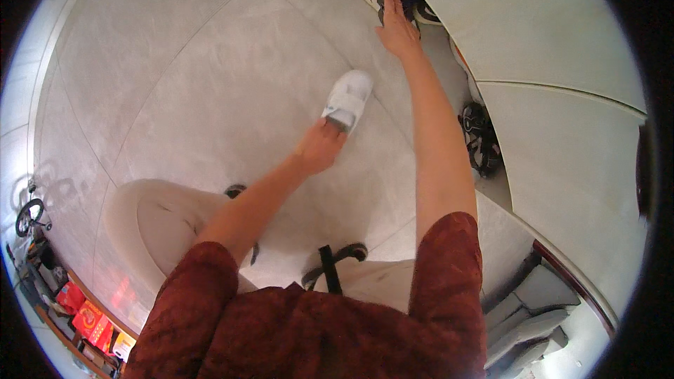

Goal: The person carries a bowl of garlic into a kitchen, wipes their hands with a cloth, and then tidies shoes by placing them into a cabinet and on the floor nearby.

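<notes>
1 tiled grey floor (232,98) runs beneath a white shoe (353,89) and pale cabinet (562,49).

Single head view: left fisheye of side-by-side pair, worn on person's head. Looks steeply down past shirt (302,337), facing ahead over floor (196,98). Upright, unmirrored. Shirt nearest lens, filling lower edge; forearms (267,196) reach away up frame, left hand (323,146) near centre, right hand (399,31) farther off, toward top. Wide field takes in cabinet (569,154) along right side; straight edges bow toward dark round rim.
</notes>
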A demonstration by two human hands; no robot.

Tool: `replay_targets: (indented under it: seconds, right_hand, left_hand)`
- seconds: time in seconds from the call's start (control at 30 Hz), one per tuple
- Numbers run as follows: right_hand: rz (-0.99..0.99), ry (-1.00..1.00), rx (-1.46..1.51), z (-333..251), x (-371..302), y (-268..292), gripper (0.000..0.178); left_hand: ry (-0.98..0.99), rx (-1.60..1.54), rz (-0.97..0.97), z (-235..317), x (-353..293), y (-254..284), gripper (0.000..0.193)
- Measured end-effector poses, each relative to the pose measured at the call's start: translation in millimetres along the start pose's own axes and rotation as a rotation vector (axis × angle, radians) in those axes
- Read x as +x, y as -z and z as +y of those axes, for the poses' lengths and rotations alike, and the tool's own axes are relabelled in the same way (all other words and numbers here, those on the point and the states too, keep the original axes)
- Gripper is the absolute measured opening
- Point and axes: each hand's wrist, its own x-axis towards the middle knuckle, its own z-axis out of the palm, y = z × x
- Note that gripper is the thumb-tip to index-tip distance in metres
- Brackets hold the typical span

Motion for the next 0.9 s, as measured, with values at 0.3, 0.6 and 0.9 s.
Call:
replay_targets:
  seconds: [0.3,0.6,0.9]
  right_hand:
    - [-0.276,-0.077,-0.301,4.4,-7.8,-15.7,0.037]
    - [0.061,0.243,-0.241,39.8,-129.7,-27.0,0.013]
    - [0.148,0.362,-0.089,53.3,-177.7,-28.5,0.018]
  left_hand:
    - [0.299,0.036,0.017,-29.0,3.7,-3.0,0.021]
    - [0.297,0.014,0.089,-54.7,14.1,6.6,0.013]
    - [0.311,0.055,0.140,-51.2,13.5,5.9,0.011]
